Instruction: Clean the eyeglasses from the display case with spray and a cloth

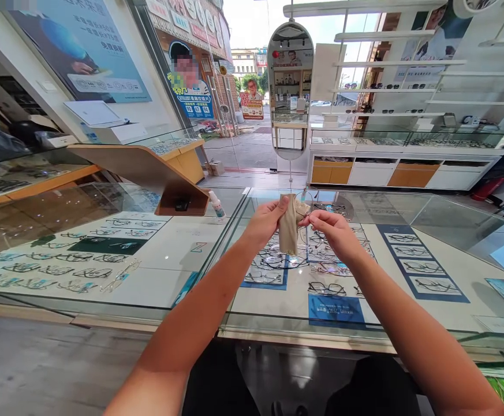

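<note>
Above the glass counter, my left hand (pixel 265 219) is closed on a beige cleaning cloth (pixel 288 231), thumb on top, and the cloth hangs down below the fingers. Thin-rimmed eyeglasses (pixel 305 216) stand against the cloth's right side, partly covered by it. My right hand (pixel 328 226) pinches the thin frame of these eyeglasses between thumb and forefinger, close beside the cloth. Which part of the frame lies inside the cloth is hidden. Under both hands, several eyeglasses (pixel 327 288) lie in the display case.
The glass display counter (pixel 277 334) runs across in front of me. A small spray bottle (pixel 217 205) stands left of my hands, near a brown slanted stand (pixel 148 167). Beyond the counter hangs an oval mirror (pixel 291 138). White shelves (pixel 385 91) with sunglasses are at the right.
</note>
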A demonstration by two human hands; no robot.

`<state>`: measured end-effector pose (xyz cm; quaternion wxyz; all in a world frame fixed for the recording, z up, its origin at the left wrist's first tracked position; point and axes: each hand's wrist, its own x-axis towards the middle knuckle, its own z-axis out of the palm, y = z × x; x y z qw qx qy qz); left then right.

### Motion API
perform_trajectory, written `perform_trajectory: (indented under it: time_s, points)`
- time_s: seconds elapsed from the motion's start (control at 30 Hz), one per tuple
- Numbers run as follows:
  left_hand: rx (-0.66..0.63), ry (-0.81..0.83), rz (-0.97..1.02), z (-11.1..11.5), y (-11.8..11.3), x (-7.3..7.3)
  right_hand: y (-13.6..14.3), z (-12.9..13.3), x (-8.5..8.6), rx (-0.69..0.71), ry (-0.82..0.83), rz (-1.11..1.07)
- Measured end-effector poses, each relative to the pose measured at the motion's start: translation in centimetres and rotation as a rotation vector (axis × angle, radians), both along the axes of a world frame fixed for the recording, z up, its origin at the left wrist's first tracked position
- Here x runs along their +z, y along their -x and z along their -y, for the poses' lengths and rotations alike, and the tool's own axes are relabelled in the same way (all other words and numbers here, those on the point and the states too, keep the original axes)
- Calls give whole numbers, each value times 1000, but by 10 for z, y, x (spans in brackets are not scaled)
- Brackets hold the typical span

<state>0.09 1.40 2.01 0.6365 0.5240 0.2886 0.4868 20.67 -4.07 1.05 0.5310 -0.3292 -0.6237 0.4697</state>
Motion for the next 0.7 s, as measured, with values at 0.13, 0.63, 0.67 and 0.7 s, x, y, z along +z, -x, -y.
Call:
perform_trajectory:
  time_s: [0.13, 0.63, 0.67, 0.7]
  points:
    - [20, -28, 32, -1, 0, 0, -2, -3, -2, -55, -9, -38]
    - [-8, -78, -35, 0, -2, -1, -2, -5, -7, 27, 24, -2]
    - [-22, -79, -32, 1, -3, -1, -1, -5, -7, 37, 28, 2]
    - [-39, -78, -26, 2, -4, 0, -1, -5, -7, 44, 32, 6]
